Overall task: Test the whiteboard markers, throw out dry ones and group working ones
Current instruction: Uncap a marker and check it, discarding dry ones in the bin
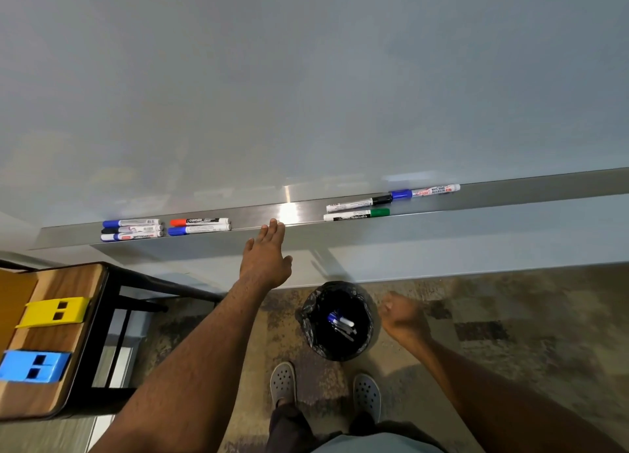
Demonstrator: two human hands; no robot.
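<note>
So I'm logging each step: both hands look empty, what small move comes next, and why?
Probably slide the open left hand rightward along the tray to pick up the green-capped marker; it lies apart from the five markers at the left end, so likely untested.

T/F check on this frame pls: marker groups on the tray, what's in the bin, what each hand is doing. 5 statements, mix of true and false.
1. Five markers lie grouped at the left end of the tray. True: three stacked and two beside them.
2. The left hand grips a marker. False: its fingers are straight, reaching to the tray's front edge, and hold nothing.
3. The bin on the floor has markers in it. True.
4. The green-capped marker lies in the left group. False: it lies right of centre, near the black-capped one.
5. The right hand rests on the tray. False: it hangs low beside the bin; it is blurred, so its grip is unclear.
</note>
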